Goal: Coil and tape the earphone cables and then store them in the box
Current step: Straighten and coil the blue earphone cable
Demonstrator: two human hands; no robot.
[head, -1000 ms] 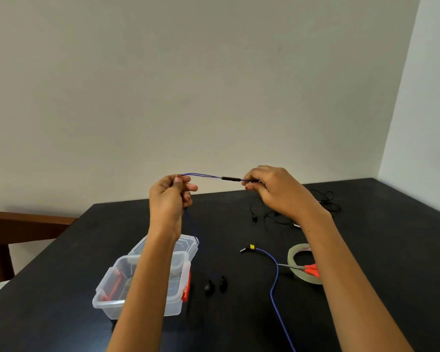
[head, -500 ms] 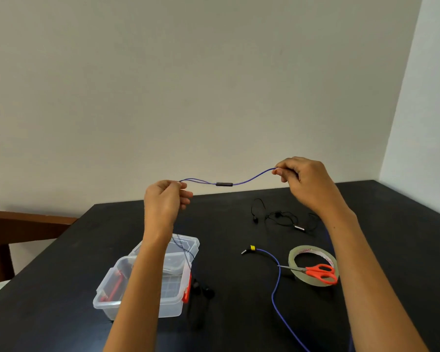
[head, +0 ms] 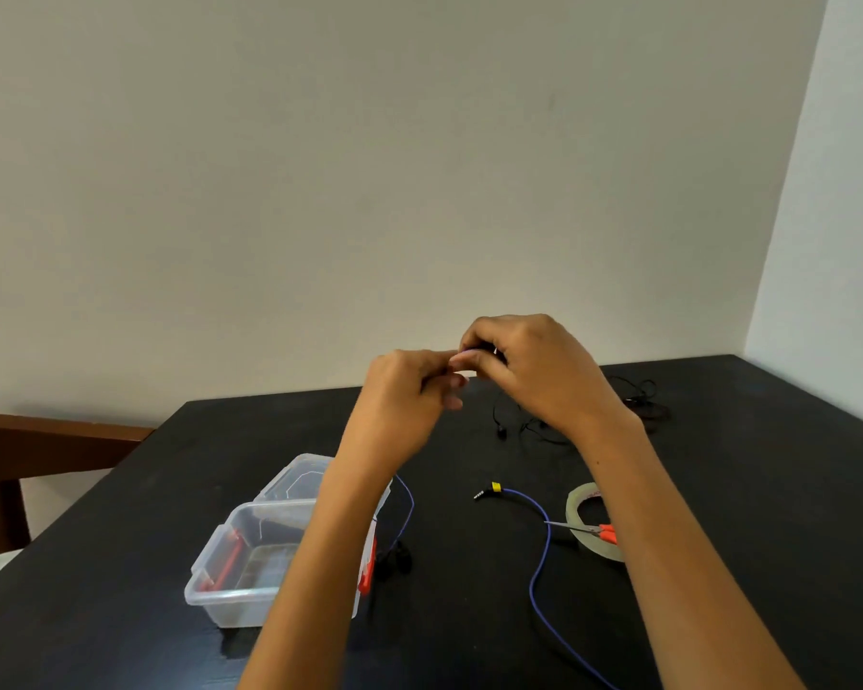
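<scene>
In the head view, you are holding your left hand [head: 409,390] and right hand [head: 534,371] together above the table [head: 768,490], both grips pinching the blue earphone cable [head: 539,565]. Its earbuds [head: 394,560] are lying just beside the open box [head: 220,590], and its plug [head: 487,492] is lying near the tape roll [head: 581,500].

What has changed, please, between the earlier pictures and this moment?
The right hand has swung back leftward to meet the left hand, so the blue earphone cable, stretched between them half a second ago, no longer spans a gap. Both hands still pinch it. The box, tape roll, scissors and black earphones lie where they were.
</scene>
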